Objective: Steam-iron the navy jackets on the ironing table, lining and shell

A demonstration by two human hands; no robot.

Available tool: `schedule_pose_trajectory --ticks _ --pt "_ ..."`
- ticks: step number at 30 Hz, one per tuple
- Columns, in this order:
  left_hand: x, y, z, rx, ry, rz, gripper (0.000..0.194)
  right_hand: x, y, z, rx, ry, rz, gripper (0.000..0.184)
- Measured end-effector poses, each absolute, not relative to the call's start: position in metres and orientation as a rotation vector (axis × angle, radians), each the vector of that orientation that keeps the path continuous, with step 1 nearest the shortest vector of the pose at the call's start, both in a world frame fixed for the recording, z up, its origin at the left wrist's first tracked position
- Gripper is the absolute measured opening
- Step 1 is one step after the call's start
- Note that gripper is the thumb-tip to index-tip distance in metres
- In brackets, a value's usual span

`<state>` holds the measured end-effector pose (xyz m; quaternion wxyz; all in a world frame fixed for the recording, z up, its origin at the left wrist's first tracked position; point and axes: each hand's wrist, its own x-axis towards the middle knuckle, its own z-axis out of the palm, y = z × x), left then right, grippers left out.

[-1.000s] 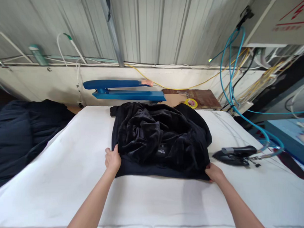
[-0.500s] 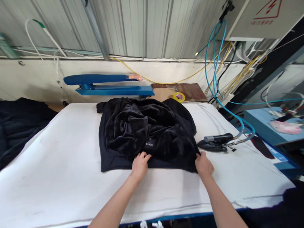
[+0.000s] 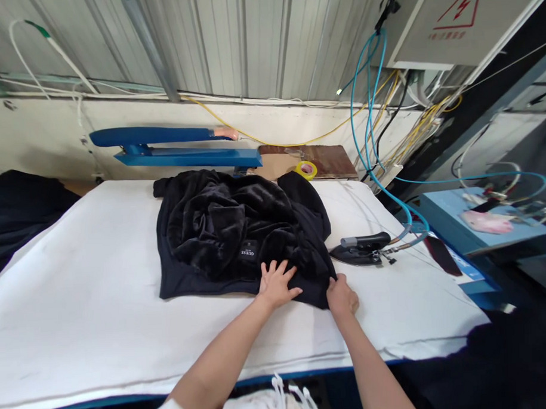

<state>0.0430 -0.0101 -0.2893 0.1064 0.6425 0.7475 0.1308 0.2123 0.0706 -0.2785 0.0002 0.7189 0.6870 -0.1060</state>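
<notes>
A dark, plush-lined garment [image 3: 220,230] lies bunched on the white padded ironing table [image 3: 93,318], its lining and a GUESS label [image 3: 248,252] facing up. My left hand [image 3: 278,283] rests on the garment's near hem with its fingers spread. At the hem's right corner, my right hand [image 3: 343,294] pinches the cloth between thumb and fingers. An iron [image 3: 364,250] with a black handle sits just beyond my right hand, to the right of the garment. A hose joins the back of the iron.
Behind the table are a blue sleeve board [image 3: 163,137] and a yellow tape roll [image 3: 306,170]. Blue hoses [image 3: 356,124] hang at the right, above the iron. Dark cloth lies at the far left [image 3: 22,213] and the lower right [image 3: 497,358].
My left hand has slid right along the hem, from a closed grip to spread fingers. My right hand still holds the corner. The camera view has turned slightly right.
</notes>
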Motion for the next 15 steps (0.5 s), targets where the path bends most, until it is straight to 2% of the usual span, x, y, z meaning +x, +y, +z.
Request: schedule_pose_trajectory --ticks 2,4,6,11,15 --pt "0.043 -0.010 -0.290 1.883 2.207 0.393 0.068 0.214 0.089 -0.261 2.326 2.269 -0.310 0.034" --pt "0.043 -0.011 -0.292 1.875 2.223 0.400 0.070 0.219 0.121 -0.238 2.329 2.524 -0.069 0.037" --pt "0.044 -0.012 -0.293 1.873 2.230 0.401 0.071 0.227 0.163 -0.214 2.133 2.671 0.151 0.043" --pt "0.045 -0.012 -0.295 1.872 2.225 0.402 0.075 0.253 0.242 -0.188 1.171 2.501 -0.097 0.056" --pt "0.045 -0.012 -0.298 1.867 2.230 0.431 0.074 0.267 0.238 -0.194 0.911 2.413 -0.211 0.058"
